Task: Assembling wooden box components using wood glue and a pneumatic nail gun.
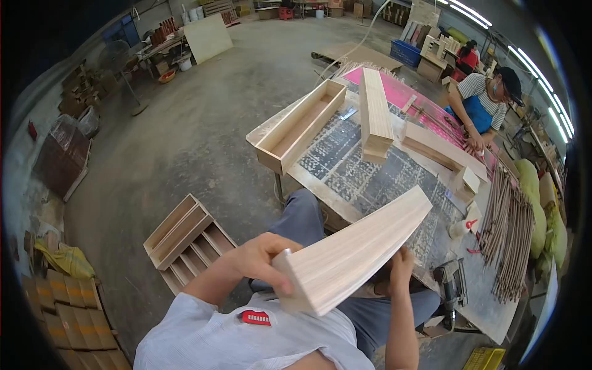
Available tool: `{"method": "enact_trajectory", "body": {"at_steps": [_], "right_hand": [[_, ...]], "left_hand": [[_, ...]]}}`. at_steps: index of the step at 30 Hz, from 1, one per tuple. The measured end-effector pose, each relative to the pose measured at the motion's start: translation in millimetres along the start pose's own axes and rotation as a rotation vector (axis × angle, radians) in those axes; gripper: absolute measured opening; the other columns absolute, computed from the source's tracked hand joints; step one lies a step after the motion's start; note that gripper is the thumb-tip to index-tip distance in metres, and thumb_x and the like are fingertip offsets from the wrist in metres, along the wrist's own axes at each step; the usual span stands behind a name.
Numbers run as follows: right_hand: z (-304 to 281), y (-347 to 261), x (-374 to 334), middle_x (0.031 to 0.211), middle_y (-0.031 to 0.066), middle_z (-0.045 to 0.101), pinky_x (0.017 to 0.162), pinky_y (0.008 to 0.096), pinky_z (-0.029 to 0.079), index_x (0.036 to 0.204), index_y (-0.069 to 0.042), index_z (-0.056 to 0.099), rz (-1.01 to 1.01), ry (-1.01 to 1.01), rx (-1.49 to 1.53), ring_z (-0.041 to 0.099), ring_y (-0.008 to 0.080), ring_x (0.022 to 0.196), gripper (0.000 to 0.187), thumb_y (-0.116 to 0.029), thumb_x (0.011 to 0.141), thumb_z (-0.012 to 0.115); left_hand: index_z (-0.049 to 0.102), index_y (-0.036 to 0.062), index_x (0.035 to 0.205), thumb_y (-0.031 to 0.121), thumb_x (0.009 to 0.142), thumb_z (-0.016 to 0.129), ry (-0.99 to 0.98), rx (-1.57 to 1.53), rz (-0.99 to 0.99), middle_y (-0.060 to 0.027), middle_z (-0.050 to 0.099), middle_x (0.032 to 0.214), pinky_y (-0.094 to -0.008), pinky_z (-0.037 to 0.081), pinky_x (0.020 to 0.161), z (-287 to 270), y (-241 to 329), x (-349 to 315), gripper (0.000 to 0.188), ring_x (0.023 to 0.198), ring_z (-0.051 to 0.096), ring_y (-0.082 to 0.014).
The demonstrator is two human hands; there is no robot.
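Observation:
A long pale wooden box (364,246) is tilted over my lap, one broad grained side facing up. My left hand (265,262) is closed round its near left end, thumb on the end face. My right hand (399,271) is at the box's right lower edge, fingers curled in against it and partly hidden. Beyond, on the worktable (345,179), an open narrow wooden box (302,123) lies at the left corner. A closed one (376,114) stands beside it, and another wooden piece (444,145) lies to the right.
A white glue bottle (459,228), a black power tool (452,287) and a bundle of thin brown sticks (509,231) lie on the table's right. Stacked wooden boxes (188,240) rest on the floor at left. Across the table a co-worker (484,102) bends over sticks.

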State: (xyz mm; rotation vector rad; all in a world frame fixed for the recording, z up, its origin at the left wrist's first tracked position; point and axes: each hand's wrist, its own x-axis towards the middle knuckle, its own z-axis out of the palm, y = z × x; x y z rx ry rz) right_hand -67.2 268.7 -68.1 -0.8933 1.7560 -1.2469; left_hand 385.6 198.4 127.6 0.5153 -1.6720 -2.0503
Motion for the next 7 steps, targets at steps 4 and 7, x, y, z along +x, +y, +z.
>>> {"method": "enact_trajectory", "body": {"at_steps": [4,7], "right_hand": [[28.3,-49.3,-114.6,0.146,0.0112,0.075,0.112,0.0442,0.063,0.158,-0.003,0.063,0.282,-0.313,0.694,0.076,0.0243,0.127,0.047,-0.030,0.120,0.063],[2.0,-9.4,-185.8,0.166,0.0122,0.066,0.121,0.0501,0.058,0.170,-0.010,0.053,0.241,-0.239,0.607,0.069,0.0275,0.145,0.059,-0.038,0.119,0.065]], "left_hand": [[0.076,-0.0019,0.139,0.024,0.092,0.100,0.039,0.172,0.035,-0.0108,0.084,0.126,-0.0336,0.060,0.100,44.4,33.6,23.1,0.059,0.113,0.075,-0.0131],[0.075,-0.0008,0.136,0.032,0.098,0.095,-0.061,0.082,0.056,-0.0105,0.083,0.124,-0.0349,0.059,0.102,92.7,37.7,50.6,0.054,0.115,0.074,-0.0136]]}}
